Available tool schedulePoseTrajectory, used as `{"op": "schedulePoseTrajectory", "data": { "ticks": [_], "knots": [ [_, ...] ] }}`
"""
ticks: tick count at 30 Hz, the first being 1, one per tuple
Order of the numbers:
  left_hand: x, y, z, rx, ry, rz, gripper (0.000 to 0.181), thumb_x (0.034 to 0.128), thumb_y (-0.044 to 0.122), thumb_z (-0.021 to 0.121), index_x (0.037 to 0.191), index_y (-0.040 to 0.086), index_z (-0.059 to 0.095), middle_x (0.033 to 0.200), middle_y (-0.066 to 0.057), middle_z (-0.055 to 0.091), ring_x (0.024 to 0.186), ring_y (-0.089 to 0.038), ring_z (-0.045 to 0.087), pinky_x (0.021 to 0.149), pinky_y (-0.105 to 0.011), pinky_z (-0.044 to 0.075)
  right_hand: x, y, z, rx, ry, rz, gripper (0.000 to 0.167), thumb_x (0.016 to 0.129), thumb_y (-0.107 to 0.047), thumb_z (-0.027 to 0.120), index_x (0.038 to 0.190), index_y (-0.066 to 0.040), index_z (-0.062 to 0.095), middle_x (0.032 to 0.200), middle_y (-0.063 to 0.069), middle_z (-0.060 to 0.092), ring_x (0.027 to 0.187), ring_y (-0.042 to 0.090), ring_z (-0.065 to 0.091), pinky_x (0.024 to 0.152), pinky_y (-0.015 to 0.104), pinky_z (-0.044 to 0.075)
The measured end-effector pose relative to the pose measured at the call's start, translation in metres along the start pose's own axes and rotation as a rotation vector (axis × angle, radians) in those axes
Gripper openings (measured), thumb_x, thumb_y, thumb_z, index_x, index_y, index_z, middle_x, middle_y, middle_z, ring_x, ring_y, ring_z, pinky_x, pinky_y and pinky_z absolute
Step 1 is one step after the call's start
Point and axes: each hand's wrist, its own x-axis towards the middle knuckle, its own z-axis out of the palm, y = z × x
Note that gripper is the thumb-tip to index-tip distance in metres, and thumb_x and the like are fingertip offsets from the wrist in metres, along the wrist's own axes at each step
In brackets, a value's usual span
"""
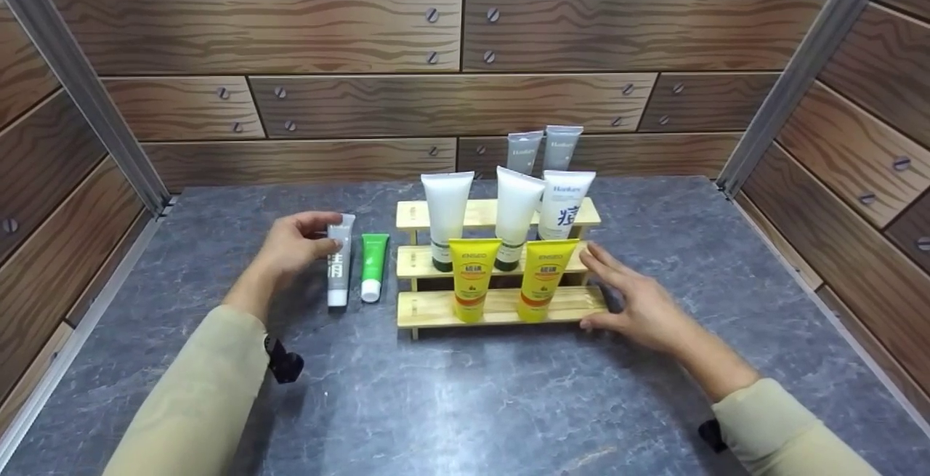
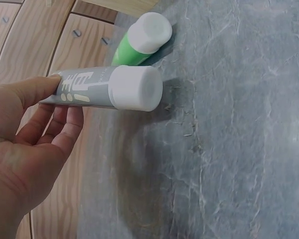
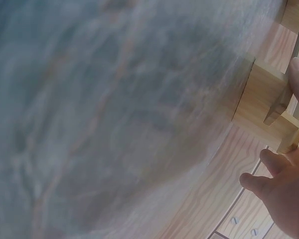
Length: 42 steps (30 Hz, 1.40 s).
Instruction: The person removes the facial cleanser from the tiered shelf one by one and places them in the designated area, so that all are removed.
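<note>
My left hand [image 1: 289, 249] pinches the upper part of a grey squeeze tube [image 1: 337, 261] between thumb and fingers. In the left wrist view its white cap [image 2: 136, 88] points away from the palm. A green tube [image 1: 374, 261] with a white cap stands just to its right. My right hand [image 1: 643, 309] touches the right end of a three-step wooden rack [image 1: 501, 307], thumb at the bottom shelf and fingers spread beside the middle one. Yellow tubes [image 1: 476, 280] stand on the bottom shelf, white tubes [image 1: 446, 207] on the middle, and grey tubes [image 1: 559, 149] at the top.
The rack stands on a grey marbled tabletop [image 1: 436, 403]. Wood-patterned panels [image 1: 363, 105] close off the back and sides, with metal frame posts [image 1: 806, 69] at the corners.
</note>
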Motion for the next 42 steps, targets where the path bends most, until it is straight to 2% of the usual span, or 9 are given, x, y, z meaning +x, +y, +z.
{"op": "schedulePoseTrajectory", "data": {
  "ticks": [4, 8, 14, 18, 23, 30, 38, 42],
  "knots": [
    [0.002, -0.002, 0.003, 0.006, -0.004, -0.013, 0.05, 0.0961, -0.002, 0.072, 0.145, -0.002, 0.062, 0.143, -0.023, 0.061, 0.126, -0.03, 0.056, 0.094, -0.028, 0.053, 0.0, 0.001, 0.001, -0.005, 0.014, -0.019, 0.103, 0.081, -0.04, 0.092, 0.166, -0.016, 0.037, 0.174, 0.01, 0.024, 0.147, 0.051, 0.038, 0.115, 0.072, 0.031],
    [0.004, -0.005, 0.004, 0.003, 0.0, -0.028, 0.05, 0.0968, -0.001, 0.071, 0.145, 0.0, 0.062, 0.143, -0.022, 0.061, 0.122, -0.029, 0.057, 0.092, -0.029, 0.055, 0.001, 0.002, 0.001, -0.014, 0.027, -0.045, 0.102, 0.082, -0.039, 0.092, 0.165, -0.015, 0.039, 0.172, 0.015, 0.028, 0.146, 0.051, 0.04, 0.115, 0.071, 0.033],
    [0.005, -0.01, 0.007, -0.018, 0.014, -0.034, 0.048, 0.0974, 0.0, 0.071, 0.145, -0.002, 0.062, 0.14, -0.023, 0.062, 0.118, -0.026, 0.058, 0.094, -0.033, 0.056, 0.0, 0.002, 0.001, -0.008, 0.015, -0.027, 0.102, 0.082, -0.042, 0.091, 0.165, -0.016, 0.038, 0.173, 0.011, 0.025, 0.147, 0.052, 0.039, 0.116, 0.071, 0.031],
    [0.005, -0.015, 0.011, -0.035, 0.025, -0.036, 0.047, 0.0971, -0.001, 0.072, 0.143, -0.003, 0.062, 0.138, -0.023, 0.063, 0.115, -0.024, 0.06, 0.091, -0.03, 0.057, 0.0, 0.002, 0.0, -0.009, 0.014, -0.026, 0.102, 0.082, -0.043, 0.09, 0.165, -0.016, 0.038, 0.173, 0.011, 0.024, 0.146, 0.052, 0.039, 0.116, 0.071, 0.031],
    [0.005, -0.022, 0.014, -0.011, 0.041, -0.05, 0.045, 0.0981, 0.002, 0.071, 0.142, -0.003, 0.063, 0.138, -0.023, 0.064, 0.118, -0.025, 0.059, 0.089, -0.024, 0.053, 0.0, 0.001, 0.001, -0.006, 0.013, -0.026, 0.102, 0.082, -0.042, 0.091, 0.166, -0.016, 0.037, 0.173, 0.011, 0.024, 0.147, 0.051, 0.039, 0.116, 0.071, 0.031],
    [0.005, -0.028, 0.017, 0.048, 0.051, -0.077, 0.043, 0.1004, 0.006, 0.069, 0.142, -0.003, 0.063, 0.14, -0.022, 0.063, 0.124, -0.029, 0.057, 0.097, -0.031, 0.05, 0.0, 0.001, 0.001, -0.01, 0.008, -0.014, 0.103, 0.082, -0.043, 0.09, 0.166, -0.018, 0.037, 0.174, 0.011, 0.024, 0.146, 0.052, 0.039, 0.115, 0.071, 0.031],
    [0.009, -0.033, 0.024, 0.023, 0.076, -0.056, 0.04, 0.0993, 0.003, 0.07, 0.137, -0.01, 0.064, 0.135, -0.028, 0.065, 0.121, -0.032, 0.059, 0.093, -0.028, 0.051, -0.001, 0.002, 0.001, -0.009, 0.027, -0.039, 0.102, 0.081, -0.04, 0.092, 0.165, -0.014, 0.039, 0.172, 0.013, 0.026, 0.145, 0.051, 0.041, 0.115, 0.07, 0.033],
    [0.011, -0.034, 0.025, 0.05, 0.08, -0.066, 0.039, 0.1001, 0.004, 0.07, 0.137, -0.009, 0.065, 0.135, -0.027, 0.065, 0.122, -0.033, 0.058, 0.099, -0.035, 0.05, -0.001, 0.002, 0.0, -0.006, 0.02, -0.036, 0.102, 0.082, -0.042, 0.091, 0.165, -0.015, 0.038, 0.173, 0.012, 0.025, 0.145, 0.052, 0.041, 0.115, 0.071, 0.033]
  ]
}}
